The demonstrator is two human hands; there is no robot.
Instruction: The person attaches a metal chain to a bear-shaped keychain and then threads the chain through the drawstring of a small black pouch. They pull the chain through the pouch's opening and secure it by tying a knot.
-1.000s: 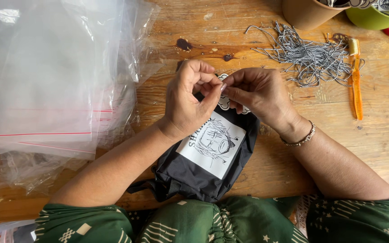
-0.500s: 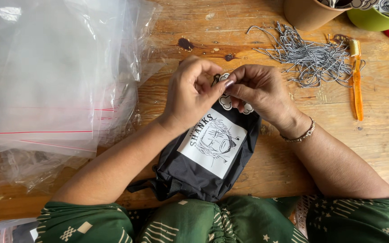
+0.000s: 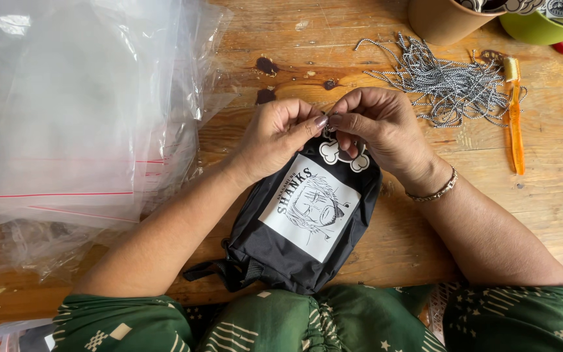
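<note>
- While lying flat on the scuffed wooden worktop (image 3: pixel 425 241), the small black fabric pouch (image 3: pixel 307 221) carries a white printed patch.
- Left hand (image 3: pixel 275 137) and right hand (image 3: pixel 379 127): fingers pinched together on a small piece at the pouch's top edge.
- Crinkled clear plastic bags (image 3: pixel 79 111) left; speckled grey cords (image 3: pixel 444 81) right.

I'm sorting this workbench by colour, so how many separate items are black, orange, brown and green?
Black: 1, the pouch that the left hand and right hand pinch at its top.
Orange: 1, the toothbrush.
Brown: 1, the cup.
Green: 1, the bowl.
Total: 4.
</note>
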